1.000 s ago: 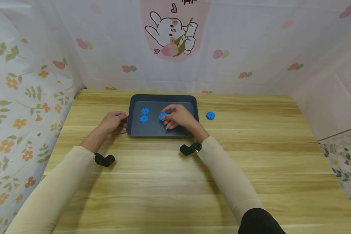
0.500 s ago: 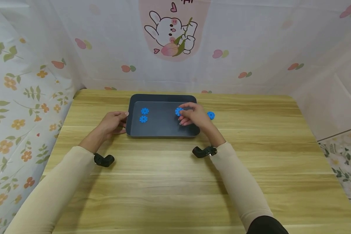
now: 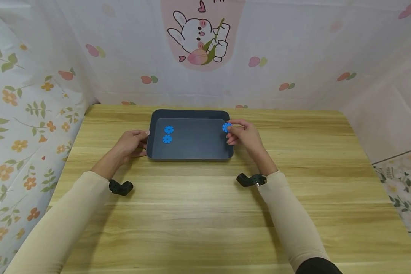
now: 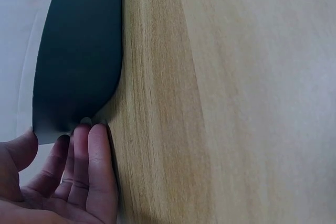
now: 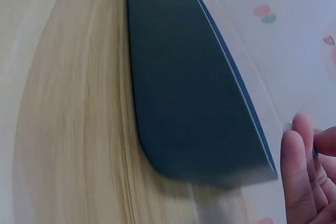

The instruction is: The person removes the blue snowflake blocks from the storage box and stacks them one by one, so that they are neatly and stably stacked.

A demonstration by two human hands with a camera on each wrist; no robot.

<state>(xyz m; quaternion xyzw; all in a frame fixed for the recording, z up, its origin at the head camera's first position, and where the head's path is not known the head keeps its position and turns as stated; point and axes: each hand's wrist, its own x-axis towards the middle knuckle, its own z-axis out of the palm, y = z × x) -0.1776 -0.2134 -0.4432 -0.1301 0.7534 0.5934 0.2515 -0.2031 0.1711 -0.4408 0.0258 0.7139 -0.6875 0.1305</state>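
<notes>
In the head view, a dark grey tray [image 3: 195, 139] stands on the wooden table. Two blue notched discs lie at its left side, an upper disc [image 3: 169, 129] and a lower disc [image 3: 167, 139]. My left hand [image 3: 129, 143] holds the tray's left side; in the left wrist view its thumb touches the rim and its fingertips touch the outer wall low down. Over the tray's right rim, my right hand [image 3: 244, 135] pinches another blue notched disc [image 3: 226, 127] between thumb and forefinger. The right wrist view shows only a sliver of it.
Bare wooden tabletop [image 3: 191, 213] extends in front of the tray and to its right. Behind the table hangs a white printed cloth [image 3: 123, 45], and a floral cloth [image 3: 31, 114] covers the left side. A black camera sits on each wrist.
My right hand has carried the pinched disc rightward from the tray's middle to its right rim. It now covers the spot where another blue disc lay on the table. The left hand stays put.
</notes>
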